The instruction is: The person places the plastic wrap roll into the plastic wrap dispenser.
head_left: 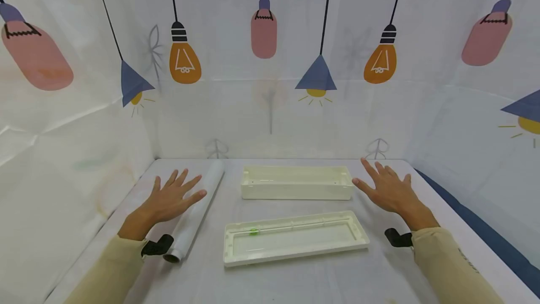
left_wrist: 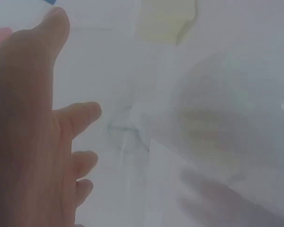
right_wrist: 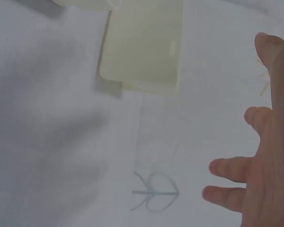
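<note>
My left hand is spread over the left of the table, fingers straight, holding nothing. Below and beside it lies a white roll, its hollow end facing me. On the right, my right hand is spread with nothing in it, its thumb overlapping the right end of a cream rectangular box in the head view. That open-topped box stands at the back centre. In front of it, slightly slanted, lies a shallow cream lid with a thin rod and a small green piece along its far side.
The white table meets a white curtain printed with hanging lamps at the back and sides. Dark blue cloth runs along the right table edge. A black wrist strap mount sits at the left cuff, another at the right.
</note>
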{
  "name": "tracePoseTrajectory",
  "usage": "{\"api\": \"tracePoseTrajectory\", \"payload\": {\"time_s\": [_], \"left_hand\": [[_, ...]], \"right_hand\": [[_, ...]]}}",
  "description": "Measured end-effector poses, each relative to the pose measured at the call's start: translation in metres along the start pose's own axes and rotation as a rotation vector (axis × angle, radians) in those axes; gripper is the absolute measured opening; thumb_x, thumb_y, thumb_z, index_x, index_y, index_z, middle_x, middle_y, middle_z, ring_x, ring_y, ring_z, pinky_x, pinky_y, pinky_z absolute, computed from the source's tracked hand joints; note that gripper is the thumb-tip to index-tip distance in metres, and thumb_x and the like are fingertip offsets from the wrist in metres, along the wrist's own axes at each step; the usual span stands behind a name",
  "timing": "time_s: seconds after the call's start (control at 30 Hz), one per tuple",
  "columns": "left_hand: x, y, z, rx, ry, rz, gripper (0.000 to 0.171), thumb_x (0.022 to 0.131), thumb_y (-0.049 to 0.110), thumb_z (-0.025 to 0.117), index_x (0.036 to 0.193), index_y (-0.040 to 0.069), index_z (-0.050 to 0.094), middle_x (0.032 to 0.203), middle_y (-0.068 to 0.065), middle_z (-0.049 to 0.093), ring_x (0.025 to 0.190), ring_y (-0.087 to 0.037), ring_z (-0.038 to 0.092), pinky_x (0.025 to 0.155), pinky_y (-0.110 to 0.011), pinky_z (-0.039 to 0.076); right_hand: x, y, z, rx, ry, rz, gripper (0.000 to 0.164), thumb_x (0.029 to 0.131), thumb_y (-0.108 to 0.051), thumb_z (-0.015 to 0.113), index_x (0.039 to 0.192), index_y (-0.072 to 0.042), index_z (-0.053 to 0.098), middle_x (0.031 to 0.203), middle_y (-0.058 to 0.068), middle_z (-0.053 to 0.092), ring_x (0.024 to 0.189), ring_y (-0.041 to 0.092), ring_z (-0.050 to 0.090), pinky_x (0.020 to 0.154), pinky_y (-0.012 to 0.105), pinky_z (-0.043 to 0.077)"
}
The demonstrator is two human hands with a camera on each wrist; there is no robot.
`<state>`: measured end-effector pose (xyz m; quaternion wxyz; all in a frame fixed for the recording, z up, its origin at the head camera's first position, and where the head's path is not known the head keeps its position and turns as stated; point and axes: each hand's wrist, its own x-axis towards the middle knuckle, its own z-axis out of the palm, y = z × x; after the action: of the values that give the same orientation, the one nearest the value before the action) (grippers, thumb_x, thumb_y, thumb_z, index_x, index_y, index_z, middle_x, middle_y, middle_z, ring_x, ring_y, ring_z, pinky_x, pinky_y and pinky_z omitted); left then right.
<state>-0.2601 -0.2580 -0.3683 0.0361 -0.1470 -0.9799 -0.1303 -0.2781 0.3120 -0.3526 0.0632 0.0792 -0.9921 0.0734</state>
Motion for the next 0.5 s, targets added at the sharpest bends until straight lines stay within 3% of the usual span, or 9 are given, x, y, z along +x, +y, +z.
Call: {"api": "tracePoseTrajectory", "payload": {"time_s": [0.13,0.27,0.4,0.5], "left_hand": [[-0.001,0.001,0.000,0.003,0.014,0.008,0.075,0.100,0.064,0.040,0.154,0.012,0.043,0.159,-0.026,0.026,0.145,-0.053,0.015,0.106,-0.078,0.000],[-0.002,0.000,0.002,0.005,0.034,0.034,0.073,0.101,0.062,0.042,0.149,0.008,0.049,0.154,-0.026,0.037,0.142,-0.050,0.027,0.109,-0.073,0.014],[-0.005,-0.001,0.004,0.022,0.036,0.082,0.069,0.100,0.059,0.048,0.141,0.005,0.057,0.148,-0.025,0.047,0.136,-0.047,0.040,0.106,-0.067,0.032],[-0.009,-0.002,0.005,0.029,0.021,0.083,0.066,0.099,0.058,0.052,0.138,0.006,0.061,0.146,-0.023,0.049,0.132,-0.046,0.045,0.100,-0.066,0.039]], "right_hand": [[0.000,-0.001,0.002,0.084,0.000,-0.023,0.084,0.101,-0.065,0.037,0.162,-0.012,0.014,0.154,0.036,0.026,0.137,0.059,0.028,0.100,0.082,0.016],[0.001,0.002,0.005,0.193,-0.020,-0.030,0.081,0.103,-0.059,0.038,0.161,-0.007,0.016,0.155,0.034,0.026,0.137,0.058,0.028,0.104,0.075,0.024],[0.001,0.009,0.011,0.300,-0.004,-0.027,0.076,0.105,-0.053,0.043,0.159,-0.003,0.023,0.151,0.035,0.034,0.132,0.054,0.040,0.099,0.071,0.035],[0.001,0.014,0.016,0.382,0.033,-0.035,0.069,0.105,-0.046,0.048,0.155,-0.001,0.033,0.143,0.034,0.046,0.123,0.051,0.052,0.092,0.066,0.045]]}}
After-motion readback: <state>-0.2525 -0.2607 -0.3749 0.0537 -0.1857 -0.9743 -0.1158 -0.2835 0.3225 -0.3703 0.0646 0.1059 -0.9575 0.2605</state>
